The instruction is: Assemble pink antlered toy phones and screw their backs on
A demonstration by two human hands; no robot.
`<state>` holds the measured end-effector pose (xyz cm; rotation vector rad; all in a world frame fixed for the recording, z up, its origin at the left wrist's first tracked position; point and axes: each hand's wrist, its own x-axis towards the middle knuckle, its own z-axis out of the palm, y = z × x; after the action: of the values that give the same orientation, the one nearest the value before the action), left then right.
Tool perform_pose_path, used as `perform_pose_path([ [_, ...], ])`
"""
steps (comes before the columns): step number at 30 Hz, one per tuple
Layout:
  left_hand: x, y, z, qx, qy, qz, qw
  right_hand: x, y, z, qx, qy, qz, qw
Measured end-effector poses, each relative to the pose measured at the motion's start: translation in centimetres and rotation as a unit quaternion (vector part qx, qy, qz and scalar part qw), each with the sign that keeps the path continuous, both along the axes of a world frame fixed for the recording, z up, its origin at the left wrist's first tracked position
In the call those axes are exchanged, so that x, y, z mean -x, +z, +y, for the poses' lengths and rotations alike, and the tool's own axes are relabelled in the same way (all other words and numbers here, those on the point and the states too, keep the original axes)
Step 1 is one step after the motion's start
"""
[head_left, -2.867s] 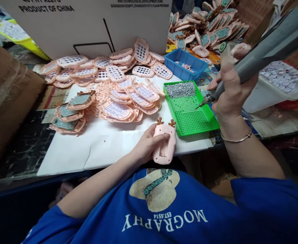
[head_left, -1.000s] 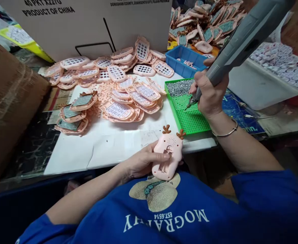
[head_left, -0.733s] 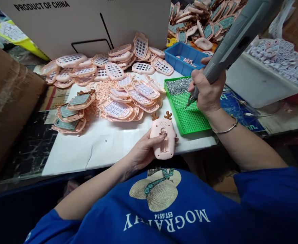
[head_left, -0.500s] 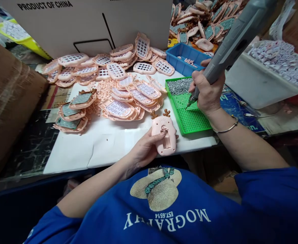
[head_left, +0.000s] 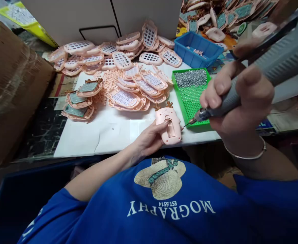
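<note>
My left hand [head_left: 152,135] is closed around a pink toy phone [head_left: 175,130] with brown antlers, its back and battery slot turned up. The thumb lies over the slot. Gripped in my right hand [head_left: 240,98] is a grey electric screwdriver [head_left: 278,61], tilted so that its thin bit points down and left. The bit's tip hovers close to the phone's right edge; whether they touch I cannot tell. Behind the bit stands a green perforated tray [head_left: 189,105] with a heap of small silvery screws [head_left: 191,78] at its far end.
Pink front shells with keypads [head_left: 125,98] lie stacked on the white work surface [head_left: 118,132], beside loose small pink parts [head_left: 110,84]. Several shells with green circuit boards [head_left: 75,110] are piled at left. A blue bin [head_left: 197,51] stands behind the tray; a cardboard box [head_left: 14,95] flanks the left.
My right hand has brought the screwdriver from over the green tray toward me, its bit now beside the phone. The left hand keeps its hold. The whole view has shifted slightly.
</note>
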<state>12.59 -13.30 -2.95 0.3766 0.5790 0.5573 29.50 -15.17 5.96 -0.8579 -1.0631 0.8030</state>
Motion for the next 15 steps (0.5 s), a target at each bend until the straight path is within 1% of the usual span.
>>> perform_pose_path([
  [2,0.0,0.0,0.0,0.004,0.001,-0.004,1.000,1.0,-0.1,-1.3,-0.017,0.006,0.007,1.000],
  [3,0.0,-0.1,0.0,0.006,0.000,-0.006,1.000,1.4,-0.3,-1.7,-0.039,0.002,0.017,0.999],
  [5,0.0,-0.1,0.0,0.008,0.000,-0.009,1.000,2.0,-0.7,-2.2,-0.057,0.012,0.035,0.998],
  [8,0.1,-0.1,0.0,0.008,-0.001,-0.014,1.000,2.4,-1.4,-2.3,-0.073,0.012,0.047,0.996],
  [12,0.2,-0.1,0.0,0.001,-0.004,-0.021,1.000,2.3,-1.9,-2.2,-0.093,0.013,0.044,0.995],
  [15,0.2,0.1,-0.1,-0.006,-0.005,-0.021,1.000,2.1,-2.2,-2.2,-0.089,0.031,0.038,0.995],
])
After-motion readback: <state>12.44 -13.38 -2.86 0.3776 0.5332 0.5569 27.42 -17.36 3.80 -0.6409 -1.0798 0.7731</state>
